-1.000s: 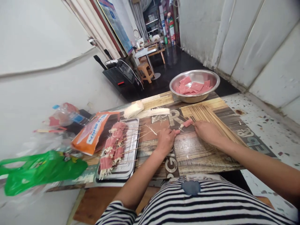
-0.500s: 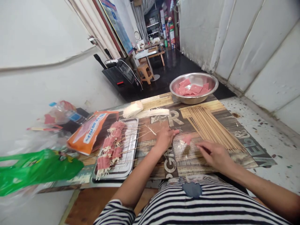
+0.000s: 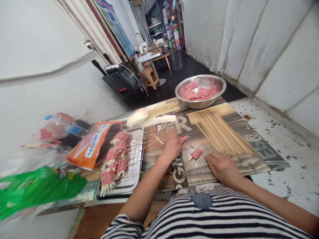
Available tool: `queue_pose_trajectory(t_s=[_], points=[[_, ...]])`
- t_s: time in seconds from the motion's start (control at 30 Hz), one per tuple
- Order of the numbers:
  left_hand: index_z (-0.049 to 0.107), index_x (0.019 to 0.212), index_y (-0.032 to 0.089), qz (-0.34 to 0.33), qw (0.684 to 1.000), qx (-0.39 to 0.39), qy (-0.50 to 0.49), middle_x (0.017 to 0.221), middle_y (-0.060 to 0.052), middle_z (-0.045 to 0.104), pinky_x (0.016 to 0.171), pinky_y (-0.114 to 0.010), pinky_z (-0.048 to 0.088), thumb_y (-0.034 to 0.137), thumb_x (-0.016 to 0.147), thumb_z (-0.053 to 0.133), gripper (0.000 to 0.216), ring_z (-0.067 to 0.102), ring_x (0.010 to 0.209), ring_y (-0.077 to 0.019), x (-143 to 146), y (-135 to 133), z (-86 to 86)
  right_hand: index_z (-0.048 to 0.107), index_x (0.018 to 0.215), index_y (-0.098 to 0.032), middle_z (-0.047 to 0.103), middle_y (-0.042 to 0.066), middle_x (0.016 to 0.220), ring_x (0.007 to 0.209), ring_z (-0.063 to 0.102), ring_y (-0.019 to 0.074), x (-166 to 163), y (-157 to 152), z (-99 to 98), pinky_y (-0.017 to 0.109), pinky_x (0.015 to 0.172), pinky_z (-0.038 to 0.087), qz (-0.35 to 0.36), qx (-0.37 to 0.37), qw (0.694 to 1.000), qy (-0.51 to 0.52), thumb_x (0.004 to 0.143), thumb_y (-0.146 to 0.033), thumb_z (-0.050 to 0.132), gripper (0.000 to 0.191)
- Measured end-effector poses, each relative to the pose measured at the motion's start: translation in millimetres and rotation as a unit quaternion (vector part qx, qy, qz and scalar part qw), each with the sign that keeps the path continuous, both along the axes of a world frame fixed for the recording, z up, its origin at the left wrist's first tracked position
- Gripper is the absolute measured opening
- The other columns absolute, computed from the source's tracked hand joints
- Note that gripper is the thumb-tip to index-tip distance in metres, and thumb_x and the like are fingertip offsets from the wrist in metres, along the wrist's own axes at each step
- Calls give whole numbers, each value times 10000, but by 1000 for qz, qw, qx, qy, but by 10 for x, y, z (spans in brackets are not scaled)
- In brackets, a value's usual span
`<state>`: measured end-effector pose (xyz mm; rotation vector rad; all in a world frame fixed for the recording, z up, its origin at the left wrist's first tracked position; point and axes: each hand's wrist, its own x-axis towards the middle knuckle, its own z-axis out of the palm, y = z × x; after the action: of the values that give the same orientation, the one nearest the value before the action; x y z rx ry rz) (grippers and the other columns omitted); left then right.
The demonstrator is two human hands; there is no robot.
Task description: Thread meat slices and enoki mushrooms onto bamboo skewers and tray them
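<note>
My left hand (image 3: 173,146) has its fingers closed on a small pink meat roll (image 3: 184,138) with pale enoki ends, low over the table. My right hand (image 3: 221,167) is pinched shut on a thin bamboo skewer, which mostly hides in the fingers. Just left of those fingertips is a second meat roll (image 3: 196,153), enoki stems sticking out at its lower left; it appears to be on the skewer. To the left, a metal tray (image 3: 136,166) carries several finished skewers (image 3: 116,159) of meat rolls.
Loose bamboo skewers (image 3: 221,132) lie fanned out at right. Behind them stands a steel bowl (image 3: 200,103) of pink meat slices. Enoki bunches (image 3: 138,118) rest at the table's far side. An orange packet (image 3: 96,142) and green plastic bag (image 3: 42,186) crowd the left.
The meat roll by my right hand, blurred before, is now sharp and slightly lower, tilted with its enoki toward me. My left hand keeps its roll. The whole view has shifted slightly.
</note>
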<state>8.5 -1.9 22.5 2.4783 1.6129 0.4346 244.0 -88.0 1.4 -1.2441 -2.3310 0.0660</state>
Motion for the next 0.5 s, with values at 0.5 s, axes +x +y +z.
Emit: queue_pose_trajectory(t_s=[0.5], points=[[765,885,180,-6,1000,-18,7,797,-72,652,749,-284,436,229,932,521,253,573,780,-181,7,21,7,622,761,-159,549,17,688,601,476,130,-34,19,10,263,594,293,-8,-10,1000,-19,941,-133,444,255]])
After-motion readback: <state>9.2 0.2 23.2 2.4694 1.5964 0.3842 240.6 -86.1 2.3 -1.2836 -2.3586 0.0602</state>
